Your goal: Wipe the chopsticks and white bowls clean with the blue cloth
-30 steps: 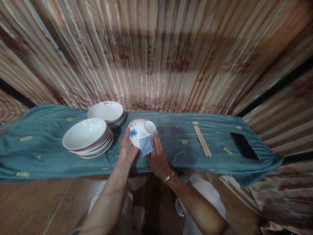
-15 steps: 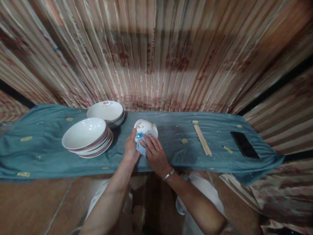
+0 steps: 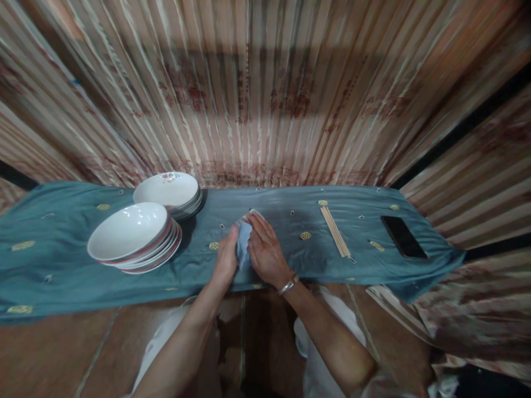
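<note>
Between my two hands is a light blue cloth. A thin pale edge of the small white bowl shows above my right fingers; the rest of it is hidden by the cloth and hands. My left hand is closed at the left side, its thumb up against the cloth. From the right, my right hand presses over the cloth and bowl with its fingers together and bent. A silvery bracelet circles my right wrist.
Left of my hands stand a stack of white bowls with red bands and, behind it, a stack of flower-printed white dishes. Wooden chopsticks and a black phone lie to the right on the teal tablecloth. A striped curtain hangs behind.
The bowl, earlier showing its printed side and base, has turned and is now mostly covered by my hands and the cloth. The view has shifted slightly, moving the table items left.
</note>
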`<state>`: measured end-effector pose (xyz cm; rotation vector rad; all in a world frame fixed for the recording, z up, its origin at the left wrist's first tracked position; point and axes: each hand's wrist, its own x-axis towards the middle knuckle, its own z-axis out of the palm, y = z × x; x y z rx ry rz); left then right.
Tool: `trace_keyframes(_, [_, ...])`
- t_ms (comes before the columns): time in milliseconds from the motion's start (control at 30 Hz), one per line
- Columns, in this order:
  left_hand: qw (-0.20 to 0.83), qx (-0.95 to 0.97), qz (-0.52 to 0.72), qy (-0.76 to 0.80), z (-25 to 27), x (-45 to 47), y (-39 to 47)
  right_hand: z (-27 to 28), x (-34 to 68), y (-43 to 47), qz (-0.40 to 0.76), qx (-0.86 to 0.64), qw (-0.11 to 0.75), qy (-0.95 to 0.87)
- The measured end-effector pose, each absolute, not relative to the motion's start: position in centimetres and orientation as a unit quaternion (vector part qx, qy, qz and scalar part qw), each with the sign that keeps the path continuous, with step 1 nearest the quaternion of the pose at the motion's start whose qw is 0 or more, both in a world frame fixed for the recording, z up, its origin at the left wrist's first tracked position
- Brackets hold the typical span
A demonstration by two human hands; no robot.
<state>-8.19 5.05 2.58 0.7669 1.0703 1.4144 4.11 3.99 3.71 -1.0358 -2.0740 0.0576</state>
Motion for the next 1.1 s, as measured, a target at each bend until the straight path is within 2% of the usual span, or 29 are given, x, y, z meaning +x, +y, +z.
trace_keyframes(133, [0.545,0.383,0.577,0.473,3.9,-7.7,4.6,3.6,5.3,4.7,0.096,-0.412,0.442,-0.791])
trace_keyframes(333, [0.580,0.374,0.551,0.469,5.2,-7.2,4.1,1.4,7.1,6.9,0.263,-0.433,0.531,-0.679])
trace_keyframes(433, [0.608,0.332,0.550,0.467,5.6,-7.4,3.9,0.2,7.7,7.9,0.342,-0.462,0.550,-0.606])
trace_keyframes(833, [0.648,0.125,0.626,0.416,5.6,-7.9,5.1,-1.5,6.8,8.8,0.335,-0.442,0.612,-0.564])
trace_keyframes(1100, [0.664,0.056,0.651,0.363,6.4,-9.2,6.3,-3.7,5.4,7.6,0.459,-0.479,0.634,-0.396])
